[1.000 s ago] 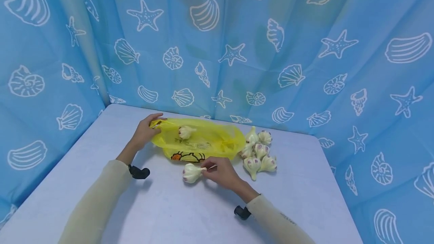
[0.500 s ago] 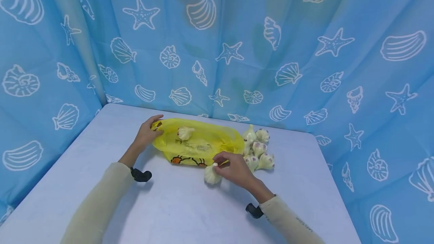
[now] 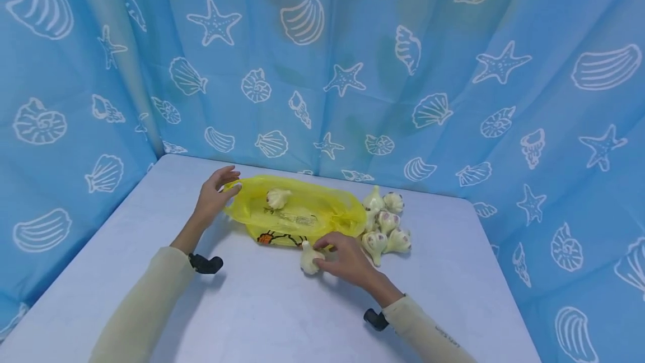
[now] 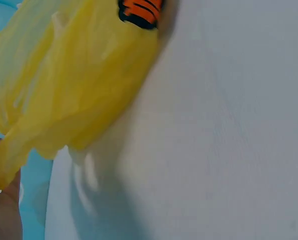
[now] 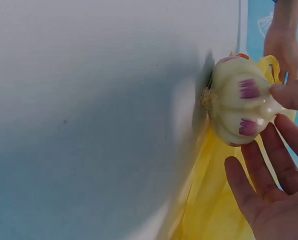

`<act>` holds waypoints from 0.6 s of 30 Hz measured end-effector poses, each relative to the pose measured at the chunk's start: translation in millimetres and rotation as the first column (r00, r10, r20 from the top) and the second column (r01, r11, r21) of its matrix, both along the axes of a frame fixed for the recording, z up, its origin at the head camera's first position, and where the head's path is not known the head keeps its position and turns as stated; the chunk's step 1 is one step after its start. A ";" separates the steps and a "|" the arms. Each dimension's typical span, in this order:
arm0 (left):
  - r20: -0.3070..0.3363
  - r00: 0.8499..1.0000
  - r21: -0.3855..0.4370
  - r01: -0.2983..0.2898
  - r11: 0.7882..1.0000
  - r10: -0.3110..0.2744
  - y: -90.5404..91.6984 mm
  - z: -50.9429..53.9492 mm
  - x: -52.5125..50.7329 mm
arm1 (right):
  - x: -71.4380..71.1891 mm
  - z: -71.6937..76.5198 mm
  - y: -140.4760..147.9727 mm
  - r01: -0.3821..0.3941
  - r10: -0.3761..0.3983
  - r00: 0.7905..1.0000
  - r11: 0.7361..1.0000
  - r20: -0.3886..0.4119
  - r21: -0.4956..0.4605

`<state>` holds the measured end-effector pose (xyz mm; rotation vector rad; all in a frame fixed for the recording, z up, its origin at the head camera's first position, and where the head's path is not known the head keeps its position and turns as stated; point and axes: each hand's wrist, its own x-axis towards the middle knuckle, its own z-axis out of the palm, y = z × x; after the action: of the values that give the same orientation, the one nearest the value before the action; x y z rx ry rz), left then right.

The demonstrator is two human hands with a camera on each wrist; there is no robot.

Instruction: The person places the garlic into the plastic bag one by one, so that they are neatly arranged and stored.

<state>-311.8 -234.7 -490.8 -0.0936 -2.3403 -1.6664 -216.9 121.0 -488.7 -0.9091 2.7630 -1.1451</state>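
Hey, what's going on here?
A person is handling garlic at a white table. The right hand holds one garlic bulb just in front of a yellow bag. The left hand is at the bag's left end; whether it grips the bag is hard to tell. Another bulb appears to lie inside the bag, and more bulbs sit bunched beside its right end.
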 end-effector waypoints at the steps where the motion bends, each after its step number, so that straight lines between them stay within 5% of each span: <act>1: -0.027 1.000 0.040 0.002 0.999 -0.001 -1.1 1.0 1.5 | 0.0 -1.2 -0.6 -0.006 0.006 1.000 1.000 -0.005 -0.001; 7: -0.105 0.993 0.180 -0.027 0.983 0.046 -2.9 2.5 7.4 | 1.6 -1.8 -4.6 -0.031 0.031 1.000 1.000 0.002 0.006; 18: -0.018 0.978 0.099 -0.203 0.974 0.206 -5.1 -5.2 8.0 | 0.8 -5.8 -2.4 -0.022 0.020 0.999 0.999 0.030 0.045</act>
<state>-303.8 -239.7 -496.0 0.1376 -2.1621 -1.6610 -216.2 118.6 -494.5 -0.9068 2.7373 -1.0788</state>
